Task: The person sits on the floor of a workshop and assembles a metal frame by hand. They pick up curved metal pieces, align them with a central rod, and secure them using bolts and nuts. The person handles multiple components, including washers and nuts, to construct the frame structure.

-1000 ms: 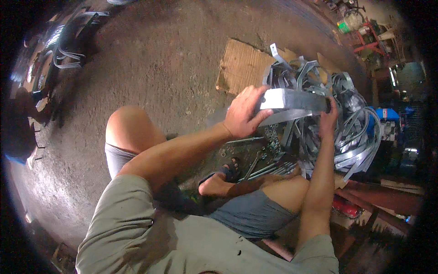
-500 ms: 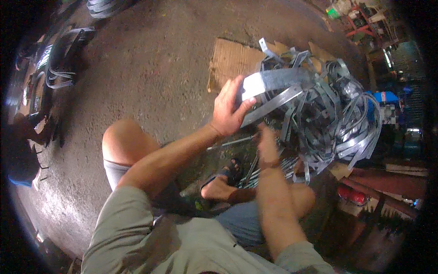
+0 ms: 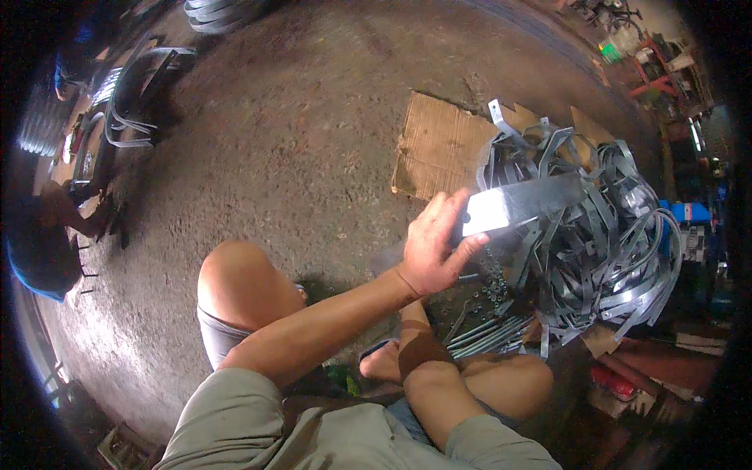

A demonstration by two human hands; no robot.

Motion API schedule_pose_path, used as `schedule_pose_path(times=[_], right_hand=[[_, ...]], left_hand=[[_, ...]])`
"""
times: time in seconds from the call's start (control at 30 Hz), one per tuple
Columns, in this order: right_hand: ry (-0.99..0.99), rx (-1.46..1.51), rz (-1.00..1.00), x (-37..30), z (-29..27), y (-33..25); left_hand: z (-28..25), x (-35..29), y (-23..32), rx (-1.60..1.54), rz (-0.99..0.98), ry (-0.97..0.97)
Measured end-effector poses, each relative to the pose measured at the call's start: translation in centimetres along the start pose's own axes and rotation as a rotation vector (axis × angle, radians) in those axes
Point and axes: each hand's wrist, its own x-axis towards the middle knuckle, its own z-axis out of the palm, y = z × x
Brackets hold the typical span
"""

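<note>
My left hand (image 3: 435,241) is closed on the near end of a wide, flat metal strip (image 3: 521,206), fingers on the far edge and thumb on the near edge. A hole shows near that end, and the strip runs right over a heap of bent metal strips (image 3: 564,258). My right forearm (image 3: 439,392) passes below the left one. The right hand itself is hidden behind my left wrist, so its fingers do not show. Small loose nuts (image 3: 493,283) and several metal rods (image 3: 487,337) lie on the floor beneath the heap's near left side.
Flattened cardboard (image 3: 439,145) lies beside and under the heap. A person in blue (image 3: 37,262) is at the far left, near curved metal bars (image 3: 129,125). Another stack of curved strips (image 3: 219,14) stands at the top. A red object (image 3: 612,381) is at the lower right.
My right hand has moved from beside the strip, leftward and back, behind my left wrist. The left hand still grips the strip. The whole view has shifted.
</note>
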Motion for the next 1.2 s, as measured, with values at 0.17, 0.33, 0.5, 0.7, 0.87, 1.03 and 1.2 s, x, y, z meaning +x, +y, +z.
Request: schedule_pose_path(times=[0.17, 0.33, 0.5, 0.7, 0.87, 1.03, 1.2], right_hand=[[0.065, 0.293, -0.001, -1.2, 1.3, -2.0], [0.241, 0.595, -0.123, -5.6, -1.7, -6.2], [0.326, 0.463, -0.582, -10.3, -6.8, -12.2], [0.087, 0.795, -0.736, -14.2, -12.2, -20.0], [-0.066, 0.936, -0.632, -17.1, -11.1, -22.6], [-0.336, 1.040, -0.808, -13.5, -11.9, -22.8], [-0.401, 1.027, -0.589, -12.1, -13.1, -24.4]], left_hand=[[0.0, 0.1, 0.2, 0.002, 0.042, -0.062], [0.2, 0.1, 0.9, 0.025, 0.093, -0.048], [-0.4, 0.2, 0.6, 0.020, 0.066, -0.074], [-0.1, 0.2, 0.5, 0.081, 0.095, -0.034], [0.0, -0.3, 0.5, 0.084, 0.097, -0.033], [0.2, -0.3, 0.7, 0.072, 0.115, -0.088], [-0.1, -0.3, 0.7, 0.040, 0.175, -0.111]])
